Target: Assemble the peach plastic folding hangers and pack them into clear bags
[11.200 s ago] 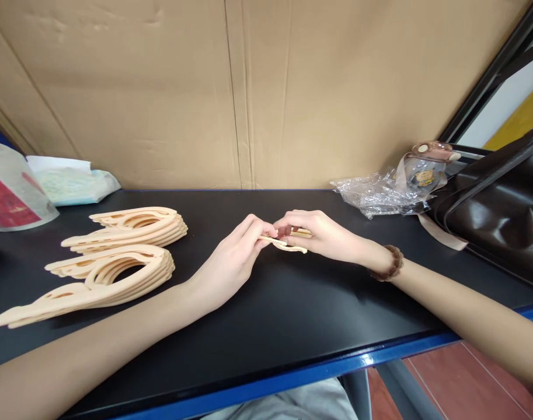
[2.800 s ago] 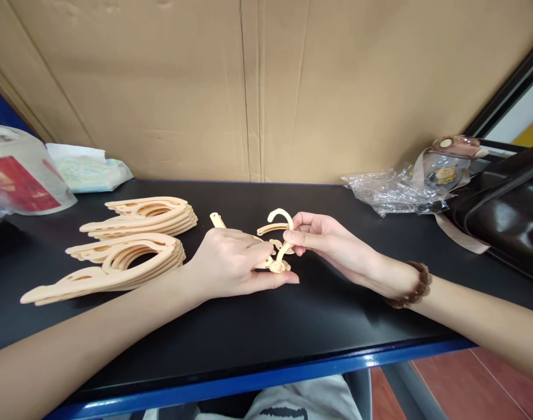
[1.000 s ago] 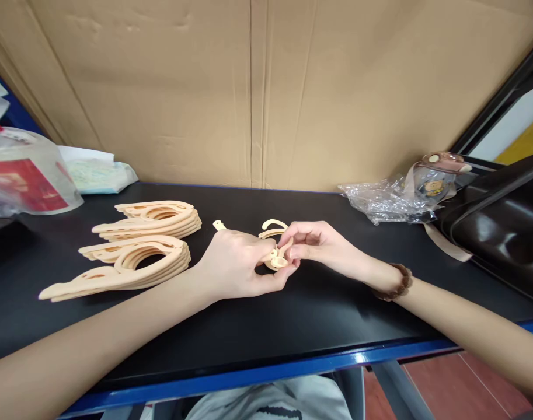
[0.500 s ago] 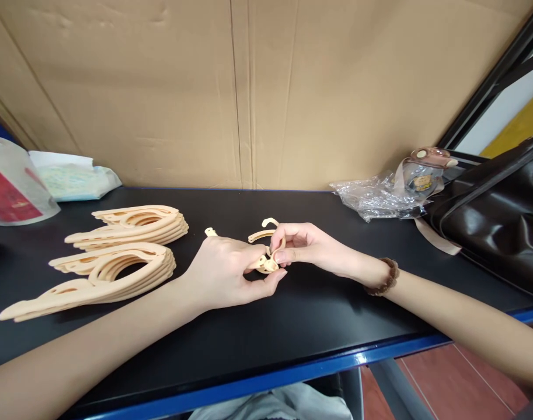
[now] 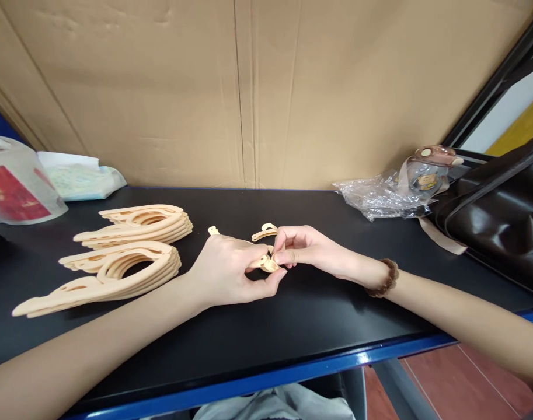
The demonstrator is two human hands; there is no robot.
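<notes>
Beige plastic hanger parts (image 5: 266,265), apparently of a folding clothes hanger, are pinched between my two hands. My left hand (image 5: 229,271) closes around the hanger's near section, thumb and index finger at its joint. One end of the hanger (image 5: 213,231) pokes out behind the left knuckles. From the right, my right hand (image 5: 307,249) grips the same joint with thumb and fingertips. A curved piece and a slim arm (image 5: 264,234) show just beyond the right fingers. How the parts fit together is hidden by my fingers.
Two stacks of beige hangers, a rear one (image 5: 172,233) and a front one (image 5: 165,265), lie at left. Behind them are a tissue packet (image 5: 80,181) and a white-and-red roll or tub (image 5: 21,189). Clear plastic wrap (image 5: 371,198), a bottle (image 5: 426,175) and a dark bag (image 5: 498,216) stand right.
The curved piece beyond my right fingers has turned and sunk closer to the slim arm. Both hands keep their grip at the joint. The view has shifted slightly.
</notes>
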